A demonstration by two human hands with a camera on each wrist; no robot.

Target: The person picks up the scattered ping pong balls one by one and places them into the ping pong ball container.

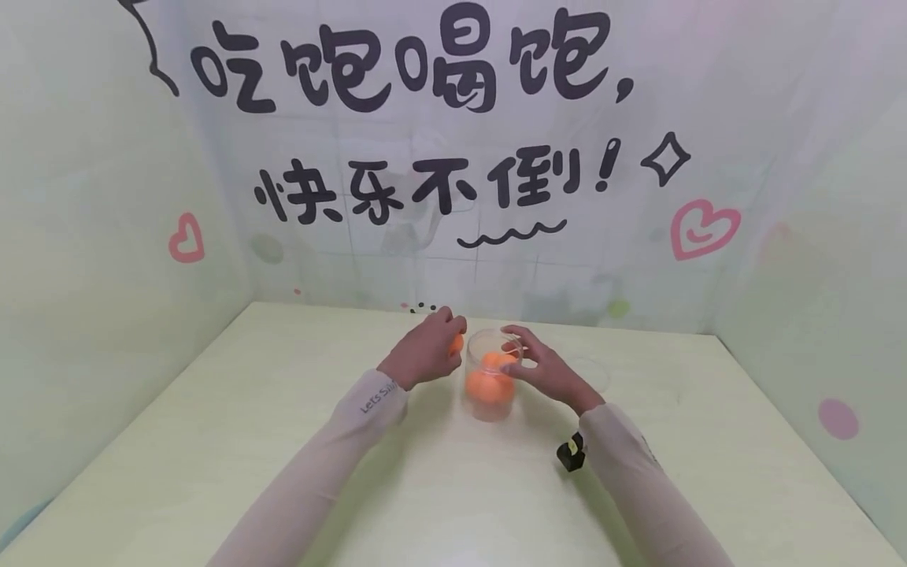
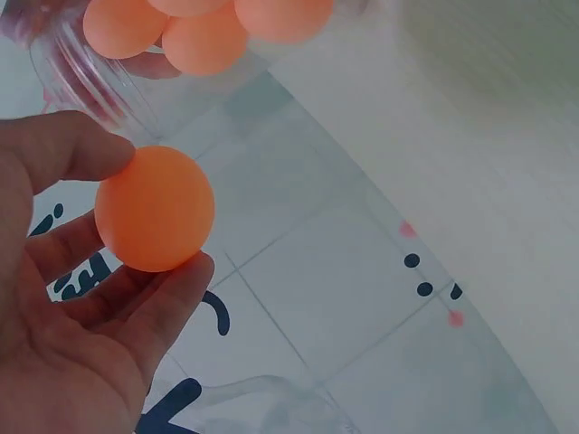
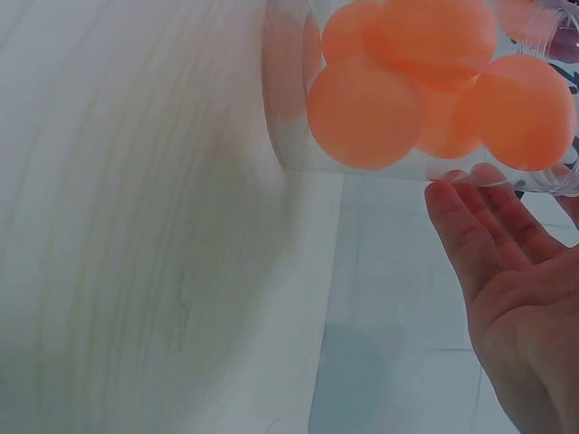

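An orange ball (image 2: 156, 209) is pinched between the thumb and fingertips of my left hand (image 1: 425, 348), just left of the jar's rim. The clear jar (image 1: 486, 412) stands upright on the table, with several more orange balls (image 3: 365, 112) piled inside it. My right hand (image 1: 544, 368) holds the jar from its right side near the top, thumb at the front and fingers round the back. In the right wrist view, the fingertips (image 3: 443, 201) touch the clear wall. The left palm shows in the left wrist view, below the jar's mouth.
A clear round lid (image 1: 594, 375) lies on the pale table (image 1: 234, 441), behind the right wrist. Beside the right sleeve is a small black object (image 1: 571, 453) with a yellow mark. A printed curtain (image 1: 453, 268) closes off the back and both sides.
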